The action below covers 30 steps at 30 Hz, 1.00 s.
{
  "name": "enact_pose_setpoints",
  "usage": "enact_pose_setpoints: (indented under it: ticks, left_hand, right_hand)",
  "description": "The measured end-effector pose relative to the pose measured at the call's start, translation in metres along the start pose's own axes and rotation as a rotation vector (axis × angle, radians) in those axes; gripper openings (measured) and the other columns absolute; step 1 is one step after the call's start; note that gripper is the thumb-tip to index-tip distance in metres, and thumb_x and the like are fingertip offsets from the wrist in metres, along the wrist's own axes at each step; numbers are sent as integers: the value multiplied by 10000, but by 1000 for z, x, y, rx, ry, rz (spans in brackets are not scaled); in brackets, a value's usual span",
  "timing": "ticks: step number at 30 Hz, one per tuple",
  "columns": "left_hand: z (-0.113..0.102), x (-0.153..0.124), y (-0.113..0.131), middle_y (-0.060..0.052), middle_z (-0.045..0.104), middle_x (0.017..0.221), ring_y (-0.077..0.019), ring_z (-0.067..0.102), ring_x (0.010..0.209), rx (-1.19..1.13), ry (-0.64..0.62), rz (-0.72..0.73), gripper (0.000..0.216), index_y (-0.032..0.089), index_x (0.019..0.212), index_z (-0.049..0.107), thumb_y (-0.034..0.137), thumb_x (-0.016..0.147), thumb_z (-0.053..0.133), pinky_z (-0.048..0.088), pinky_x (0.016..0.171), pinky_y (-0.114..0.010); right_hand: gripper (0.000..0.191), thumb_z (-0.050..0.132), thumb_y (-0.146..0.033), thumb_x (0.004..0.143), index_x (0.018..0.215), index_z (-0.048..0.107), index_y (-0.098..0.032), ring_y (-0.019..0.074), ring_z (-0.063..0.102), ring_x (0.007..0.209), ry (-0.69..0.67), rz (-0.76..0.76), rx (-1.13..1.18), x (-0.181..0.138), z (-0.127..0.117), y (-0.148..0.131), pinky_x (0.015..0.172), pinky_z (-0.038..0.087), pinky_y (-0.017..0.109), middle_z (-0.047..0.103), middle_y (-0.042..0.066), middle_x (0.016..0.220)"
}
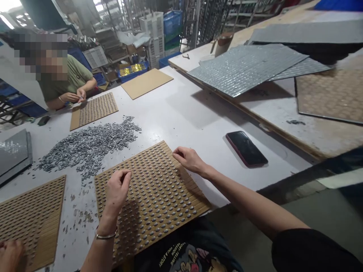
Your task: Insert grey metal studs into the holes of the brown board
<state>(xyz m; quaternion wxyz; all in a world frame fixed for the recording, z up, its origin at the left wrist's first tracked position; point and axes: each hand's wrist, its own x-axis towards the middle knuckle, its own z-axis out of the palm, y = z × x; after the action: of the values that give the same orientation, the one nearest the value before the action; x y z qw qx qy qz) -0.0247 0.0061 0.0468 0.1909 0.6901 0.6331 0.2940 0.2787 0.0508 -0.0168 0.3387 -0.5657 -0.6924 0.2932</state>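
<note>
White worktable (181, 113), brown pegged board (159, 204) under both hands: left (117, 190) loosely curled, right (188, 158) pinching its far edge

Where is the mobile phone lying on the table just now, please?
In the head view, the phone lies face up on the white table, to the right of the right hand and the brown slotted board.
</note>
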Motion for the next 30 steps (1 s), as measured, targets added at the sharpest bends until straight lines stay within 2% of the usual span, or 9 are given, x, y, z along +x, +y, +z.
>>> enact_pose_setpoints:
  ticks: [2,6,9,12,16,20,26,30]
  left_hand:
    - [-17,-11,-18,-54,685,853,-210,622,821,-8,43,-63,252,199,863,671,406,850,528,474,778,-320]
    - [-31,-34,-44,-75,698,899,-234,631,867,-61,50,-176,317,190,865,677,465,840,520,486,785,-335]
    - [-34,-47,-57,-76,699,896,-235,631,863,-122,20,-241,347,191,873,680,490,844,507,487,779,-334]
    - [-36,-54,-67,-70,695,896,-231,624,857,-174,20,-291,352,197,879,678,499,851,499,479,768,-324]
    - [-38,-57,-79,-59,687,861,-221,614,816,-205,46,-326,347,196,865,678,501,844,512,466,734,-305]
    - [-37,-53,-87,-50,683,848,-212,605,811,-243,56,-351,327,196,859,683,486,838,534,451,728,-288]
    - [-24,-36,-97,-24,634,733,-168,549,707,-399,84,-402,326,172,829,685,483,810,590,422,667,-255]
    - [-4,-7,-100,4,572,631,-112,489,585,-694,109,-459,295,144,809,674,438,781,654,388,557,-208]
  right_hand:
    - [160,521,-273,885,866,645,-174,156,589,709,-89,-55,-103,38,8,-14,663,413,241,673,32,796]
    - [191,531,-224,890,1004,664,-150,170,619,844,-277,-2,-345,117,43,-38,712,413,218,697,64,928]
    - [212,579,-233,871,1031,670,-129,189,623,912,-325,-6,-425,163,78,-53,743,415,211,698,83,948]
    - [284,634,-292,855,1087,641,-128,212,601,1009,-336,-9,-492,190,118,-65,790,422,217,661,115,1060]
    - [460,655,-432,842,1197,552,-158,257,586,1039,-290,15,-563,205,168,-81,813,448,289,523,169,1225]
    - [437,570,-515,885,1217,519,-234,249,596,984,-264,-11,-610,209,195,-85,775,459,319,455,145,1247]
    - [249,522,-332,932,1162,562,-245,190,589,917,-305,-153,-619,206,192,-72,745,426,262,504,84,1183]
    - [231,458,-241,946,1111,617,-213,186,579,907,-305,-195,-601,206,185,-66,749,402,247,574,86,1077]
